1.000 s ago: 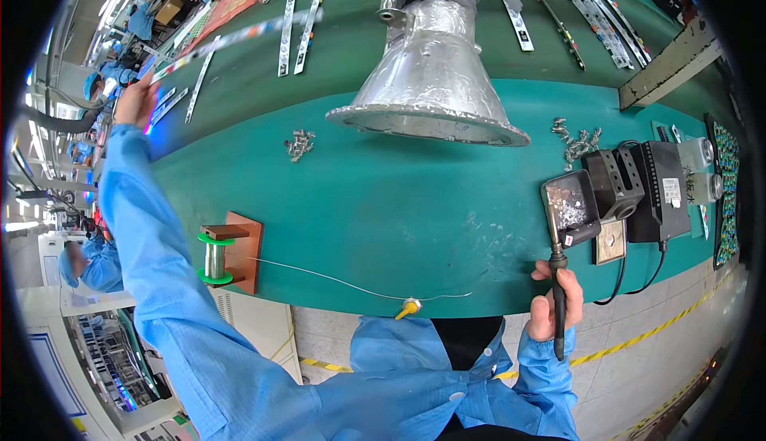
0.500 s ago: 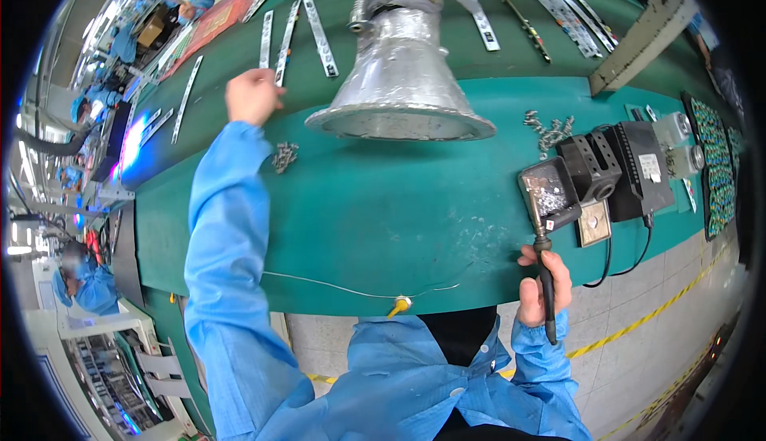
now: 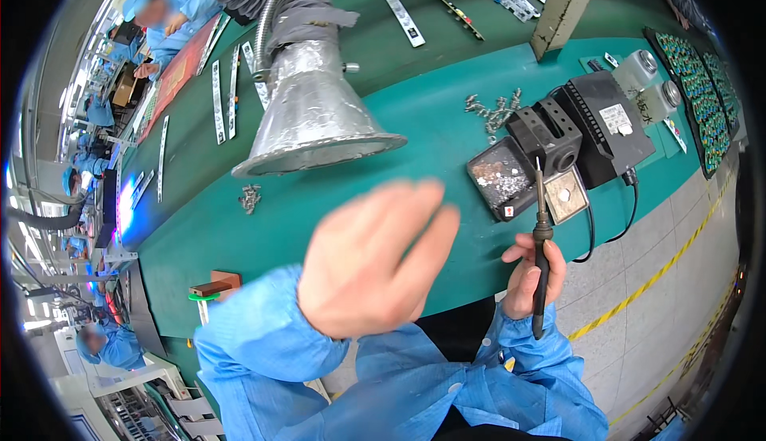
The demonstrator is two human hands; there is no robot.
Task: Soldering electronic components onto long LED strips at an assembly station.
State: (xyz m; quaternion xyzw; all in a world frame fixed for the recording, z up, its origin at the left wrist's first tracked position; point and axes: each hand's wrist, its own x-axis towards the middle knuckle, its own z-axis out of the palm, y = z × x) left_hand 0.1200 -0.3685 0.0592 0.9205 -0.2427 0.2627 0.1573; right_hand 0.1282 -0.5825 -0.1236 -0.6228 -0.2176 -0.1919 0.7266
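Note:
My right hand (image 3: 528, 277) grips a soldering iron (image 3: 542, 237) by its dark handle, the metal tip pointing up and away from me. That tip is beside the tray of solder bits (image 3: 503, 177) and in front of the black iron holder (image 3: 544, 134). My left hand (image 3: 379, 261), large and blurred by motion, is raised over the near middle of the green mat (image 3: 319, 217). Its back faces up, and whether its fingers hold anything is hidden. Beyond it stands a silver fume extraction hood (image 3: 315, 114). A small pile of metal parts (image 3: 250, 198) lies near the hood's left rim.
More metal parts (image 3: 495, 114) lie behind the tray. A black soldering station (image 3: 606, 122) and clear bottles (image 3: 658, 102) stand right. Narrow circuit strips (image 3: 397, 10) lie at the back, by a metal post (image 3: 566, 10). A brown block (image 3: 217, 283) sits at left.
My left hand has come back from the strips at the far left to the near middle. The soldering iron stays in my right hand. The view has turned toward the left.

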